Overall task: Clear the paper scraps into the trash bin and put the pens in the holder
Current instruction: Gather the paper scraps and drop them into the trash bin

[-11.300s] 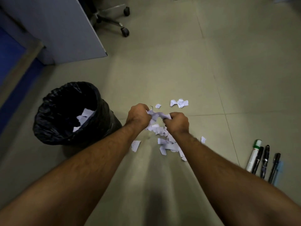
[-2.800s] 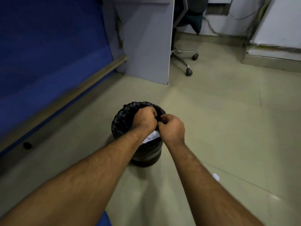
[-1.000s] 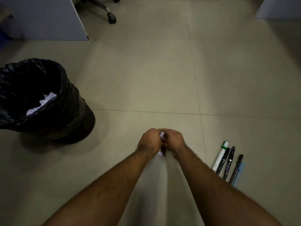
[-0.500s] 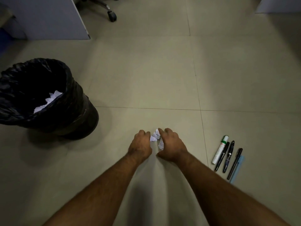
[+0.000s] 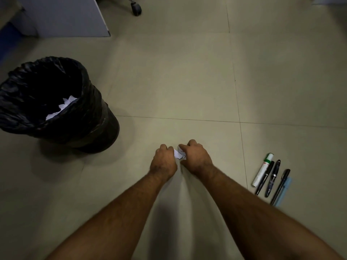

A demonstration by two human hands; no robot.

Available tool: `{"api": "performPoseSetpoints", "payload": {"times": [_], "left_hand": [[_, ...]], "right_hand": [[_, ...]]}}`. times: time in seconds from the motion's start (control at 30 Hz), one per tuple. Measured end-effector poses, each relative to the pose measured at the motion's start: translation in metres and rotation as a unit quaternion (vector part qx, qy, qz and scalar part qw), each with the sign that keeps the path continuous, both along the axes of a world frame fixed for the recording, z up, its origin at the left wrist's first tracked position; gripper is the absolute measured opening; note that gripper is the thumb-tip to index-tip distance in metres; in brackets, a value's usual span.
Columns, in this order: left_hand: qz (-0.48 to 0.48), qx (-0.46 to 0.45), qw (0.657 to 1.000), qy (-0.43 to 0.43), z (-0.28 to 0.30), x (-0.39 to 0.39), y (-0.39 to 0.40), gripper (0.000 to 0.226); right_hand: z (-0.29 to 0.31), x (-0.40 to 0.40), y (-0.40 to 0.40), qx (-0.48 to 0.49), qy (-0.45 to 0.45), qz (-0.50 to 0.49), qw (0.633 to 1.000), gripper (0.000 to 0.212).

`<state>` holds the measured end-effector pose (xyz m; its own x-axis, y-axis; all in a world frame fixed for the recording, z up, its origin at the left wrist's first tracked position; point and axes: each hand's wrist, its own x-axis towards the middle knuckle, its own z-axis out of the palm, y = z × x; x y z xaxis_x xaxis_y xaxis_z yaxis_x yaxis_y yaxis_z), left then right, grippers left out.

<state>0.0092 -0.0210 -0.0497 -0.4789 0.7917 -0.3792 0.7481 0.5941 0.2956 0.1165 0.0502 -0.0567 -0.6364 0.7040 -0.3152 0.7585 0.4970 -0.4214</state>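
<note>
We press our left hand [image 5: 163,163] and right hand [image 5: 196,157] together, fingers curled round the last paper scraps [image 5: 178,154], so nothing slips before the trash bin [image 5: 90,117].

black bin liner [image 5: 90,117], white paper scraps [image 5: 177,153], beige floor tiles [image 5: 169,76].
</note>
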Motion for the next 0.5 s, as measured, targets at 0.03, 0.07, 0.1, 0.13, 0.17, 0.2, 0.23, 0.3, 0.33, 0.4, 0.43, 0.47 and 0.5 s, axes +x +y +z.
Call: {"api": "performPoseSetpoints", "payload": {"times": [0.03, 0.07, 0.1, 0.13, 0.17, 0.2, 0.23, 0.3, 0.33, 0.4, 0.43, 0.47, 0.5], "left_hand": [[0.006, 0.006, 1.000, 0.000, 0.000, 0.000, 0.001, 0.030], [0.012, 0.007, 1.000, 0.001, 0.001, 0.000, 0.002, 0.029], [0.016, 0.008, 1.000, -0.001, 0.002, -0.001, 0.002, 0.030], [0.019, 0.012, 1.000, -0.003, 0.002, -0.002, 0.001, 0.031], [0.021, 0.021, 1.000, -0.006, 0.000, -0.003, 0.000, 0.031], [0.023, 0.032, 0.999, -0.010, -0.001, -0.004, -0.001, 0.030], [0.025, 0.037, 0.999, -0.015, -0.002, -0.006, -0.003, 0.030], [0.032, 0.035, 0.999, -0.021, -0.002, -0.007, -0.003, 0.032], [0.039, 0.031, 0.998, -0.025, -0.001, -0.009, -0.002, 0.036], [0.063, 0.030, 0.996, -0.052, 0.000, -0.013, -0.004, 0.051], [0.077, 0.032, 0.994, -0.073, -0.001, -0.016, -0.005, 0.058], [0.088, 0.036, 0.991, -0.091, -0.001, -0.019, -0.006, 0.061], [0.097, 0.039, 0.989, -0.106, -0.002, -0.022, -0.008, 0.061]], "right_hand": [[-0.002, -0.002, -0.002, 0.012, -0.003, 0.001, 1.000, 0.025], [-0.003, -0.005, -0.005, 0.023, -0.006, -0.001, 1.000, 0.023], [-0.004, -0.006, -0.007, 0.033, -0.007, -0.003, 0.999, 0.022], [-0.004, -0.008, -0.009, 0.042, -0.006, -0.002, 0.999, 0.021], [-0.003, -0.010, -0.011, 0.048, -0.007, 0.003, 0.999, 0.022], [-0.003, -0.013, -0.012, 0.055, -0.008, 0.011, 0.998, 0.023], [-0.004, -0.015, -0.013, 0.062, -0.010, 0.019, 0.998, 0.024], [-0.006, -0.017, -0.015, 0.071, -0.001, 0.025, 0.997, 0.025], [-0.007, -0.018, -0.014, 0.068, 0.003, 0.022, 0.997, 0.025], [-0.010, -0.018, -0.013, 0.054, 0.006, 0.018, 0.998, 0.025], [-0.012, -0.018, -0.012, 0.042, 0.007, 0.014, 0.999, 0.025], [-0.014, -0.016, -0.010, 0.033, 0.012, 0.004, 0.999, 0.025], [-0.015, -0.013, -0.010, 0.019, 0.020, -0.013, 1.000, 0.024]]}}
